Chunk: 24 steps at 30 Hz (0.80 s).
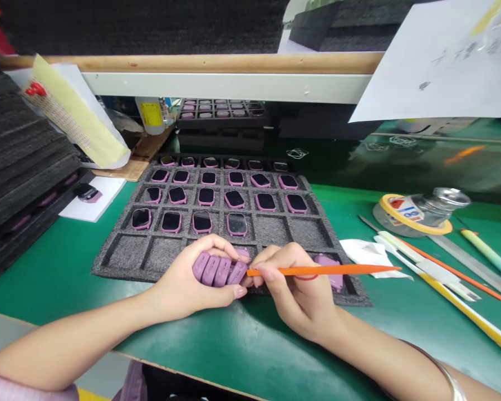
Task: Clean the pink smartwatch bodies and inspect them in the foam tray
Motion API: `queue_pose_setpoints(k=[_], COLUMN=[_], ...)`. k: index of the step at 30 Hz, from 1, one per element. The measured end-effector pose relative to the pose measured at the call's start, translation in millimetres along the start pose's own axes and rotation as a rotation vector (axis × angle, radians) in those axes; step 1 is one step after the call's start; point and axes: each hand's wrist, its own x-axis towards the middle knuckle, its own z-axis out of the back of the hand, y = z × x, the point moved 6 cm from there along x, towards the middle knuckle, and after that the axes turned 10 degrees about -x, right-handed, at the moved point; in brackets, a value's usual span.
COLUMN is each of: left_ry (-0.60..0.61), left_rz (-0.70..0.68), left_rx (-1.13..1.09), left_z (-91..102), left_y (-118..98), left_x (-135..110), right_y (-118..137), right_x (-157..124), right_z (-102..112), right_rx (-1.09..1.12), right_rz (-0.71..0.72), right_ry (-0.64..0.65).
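Observation:
My left hand [192, 284] is closed around a row of several purple watch cases [219, 270], held on edge over the near rim of a grey foam tray [271, 228]. My right hand [294, 289] pinches a thin orange stick [329, 270], its tip pointing left at the held cases. The tray's far rows hold several purple watch cases with dark screens [209, 196]. Another purple piece [332, 267] lies in the tray behind the stick.
Stacked dark foam trays [20, 167] stand at left. A tape roll [404, 214], a clear jar [440, 203], white tissue [367, 253], a ruler and pens lie at right on the green mat. A paper sheet [446, 61] hangs above.

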Motion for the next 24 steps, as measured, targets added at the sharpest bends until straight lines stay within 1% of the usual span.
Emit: queue_pose_setpoints(k=[4,11,20,24], left_ry=[0.008,0.001,0.020,-0.002], left_rz=[-0.004,0.005,0.016,0.010], left_rx=[0.003,-0.017,-0.016,-0.014], left_z=[-0.4,-0.6,-2.0,-0.1], left_y=[-0.6,1.0,1.6,2.3], left_x=[1.0,1.1,0.6,0.8], right_y=[2.3,5.9,5.2,6.6], right_x=[3.0,4.2,2.2,2.0], right_z=[0.1,-1.4,-1.2,-2.1], right_rx=[0.057,-0.008,-0.052,-0.062], right_rz=[-0.002,0.049,0.082,0.107], right_ry=[-0.012,0.010,-0.010,-0.004])
